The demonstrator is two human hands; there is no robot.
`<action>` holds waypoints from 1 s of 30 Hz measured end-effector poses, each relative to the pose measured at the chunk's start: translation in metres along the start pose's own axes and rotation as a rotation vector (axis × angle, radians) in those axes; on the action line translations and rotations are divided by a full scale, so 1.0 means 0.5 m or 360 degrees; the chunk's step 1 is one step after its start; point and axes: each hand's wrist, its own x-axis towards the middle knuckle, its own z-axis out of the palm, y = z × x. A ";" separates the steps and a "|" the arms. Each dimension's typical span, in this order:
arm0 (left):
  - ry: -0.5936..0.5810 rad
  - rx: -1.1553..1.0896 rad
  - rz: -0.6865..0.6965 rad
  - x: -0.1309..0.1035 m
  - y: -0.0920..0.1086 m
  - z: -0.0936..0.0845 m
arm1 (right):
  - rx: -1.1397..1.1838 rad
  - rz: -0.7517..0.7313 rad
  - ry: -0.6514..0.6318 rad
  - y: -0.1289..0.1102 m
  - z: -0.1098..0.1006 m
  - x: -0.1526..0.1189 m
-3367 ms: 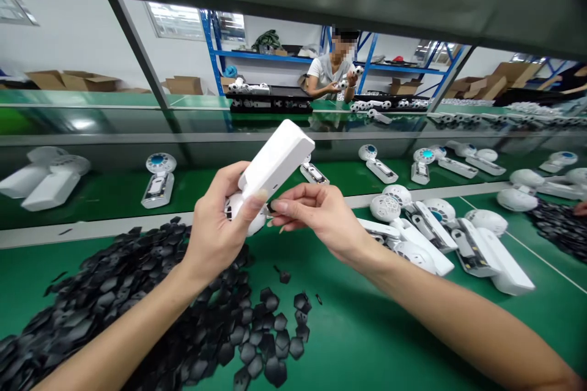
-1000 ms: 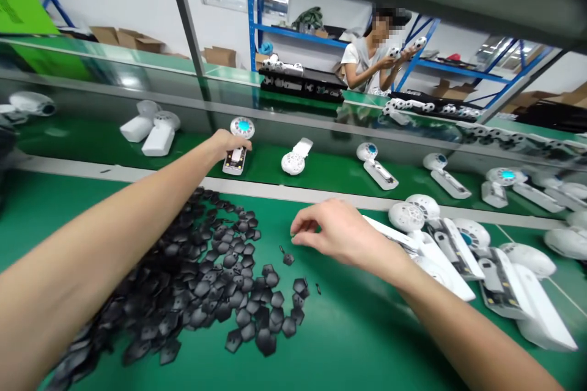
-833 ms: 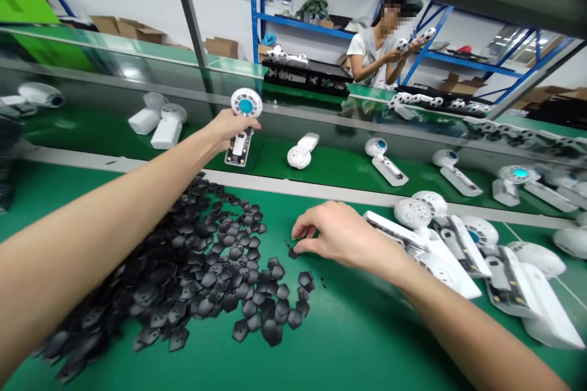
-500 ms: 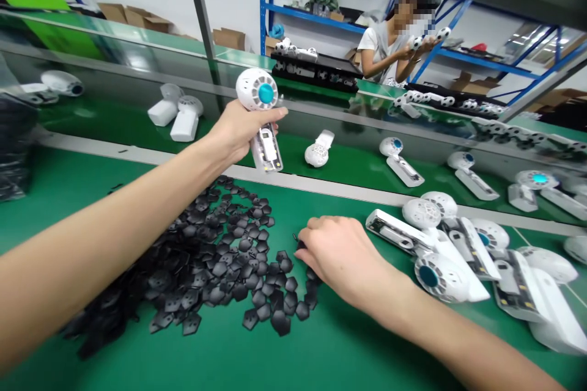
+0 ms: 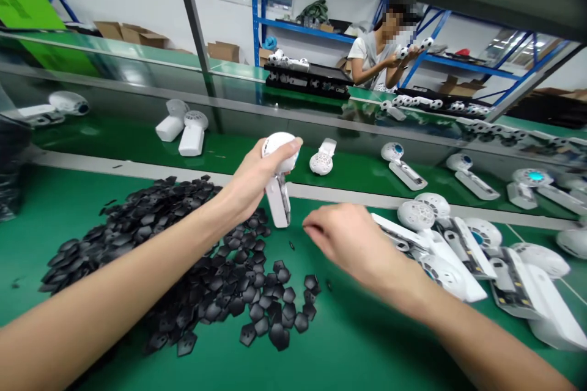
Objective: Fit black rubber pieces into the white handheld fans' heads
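Observation:
My left hand (image 5: 257, 177) is closed round the round head of a white handheld fan (image 5: 279, 203), thumb across its top. The fan's handle points down and its open side shows inner parts. My right hand (image 5: 348, 232) hovers just right of the fan with thumb and fingers pinched together; what sits between the fingertips, if anything, is hidden. Under and beside my left forearm spreads a big heap of black pentagon-shaped plastic pieces (image 5: 220, 281), several lying loose near my right hand.
More white fans (image 5: 440, 256) lie piled at the right on the green table (image 5: 348, 348). Behind a pale rail, other fans (image 5: 406, 174) rest on a green belt (image 5: 358, 183). A dark plastic bag (image 5: 13, 165) stands at the left. Across the line, a person (image 5: 380, 52) holds black-and-white pieces.
My left hand has brought the fan down and towards my right hand, turning its blue-centred face away from view. My right hand has lifted off the black pieces, fingers pinched.

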 end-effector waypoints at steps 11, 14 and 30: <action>-0.0001 0.0360 0.0447 -0.040 0.007 -0.009 | 0.1940 -0.0068 0.0845 0.009 -0.017 0.067; 0.0028 0.0349 0.0457 -0.048 0.004 -0.006 | 0.1881 -0.0100 0.0910 0.011 0.010 0.078; 0.0015 0.0794 0.0705 -0.059 0.016 -0.015 | 0.1854 -0.0183 0.0958 -0.012 0.048 0.057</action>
